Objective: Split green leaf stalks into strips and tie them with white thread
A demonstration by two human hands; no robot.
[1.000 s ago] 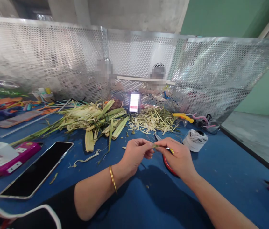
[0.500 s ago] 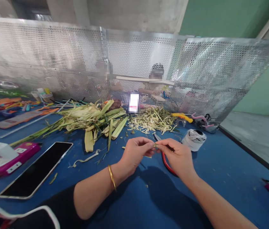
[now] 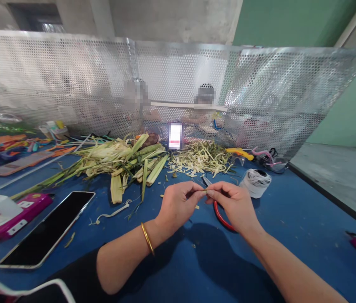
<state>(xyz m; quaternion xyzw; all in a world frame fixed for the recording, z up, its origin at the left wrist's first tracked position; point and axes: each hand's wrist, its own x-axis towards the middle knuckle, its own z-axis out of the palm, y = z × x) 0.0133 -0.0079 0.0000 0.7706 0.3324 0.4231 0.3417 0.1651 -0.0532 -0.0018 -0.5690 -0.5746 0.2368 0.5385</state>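
Observation:
Above the blue table (image 3: pixel 228 256), my left hand (image 3: pixel 178 204) and my right hand (image 3: pixel 236 206) meet fingertip to fingertip. Both pinch a tiny yellow-green plant strip (image 3: pixel 206 190), mostly hidden by the fingers. Partly under my right hand lie red-handled scissors (image 3: pixel 222 219), their blades toward the back. Behind my hands is a heap of cut plant strips (image 3: pixel 199 160). To its left lies a pile of long green stalks and leaves (image 3: pixel 117 158). A spool of white string (image 3: pixel 256 183) stands just right of my right hand.
A black-screened phone (image 3: pixel 48 229) and a purple power strip (image 3: pixel 16 214) with a white plug lie at left. A white cable (image 3: pixel 13 286) crosses the front left corner. Yellow-handled tool (image 3: pixel 240 153) and glasses (image 3: pixel 271 162) lie at back right. A perforated screen (image 3: pixel 178 71) stands behind; people sit beyond.
My hands stay together in nearly the same spot, fingertips shifting slightly on the plant strip. The whole view has moved a little.

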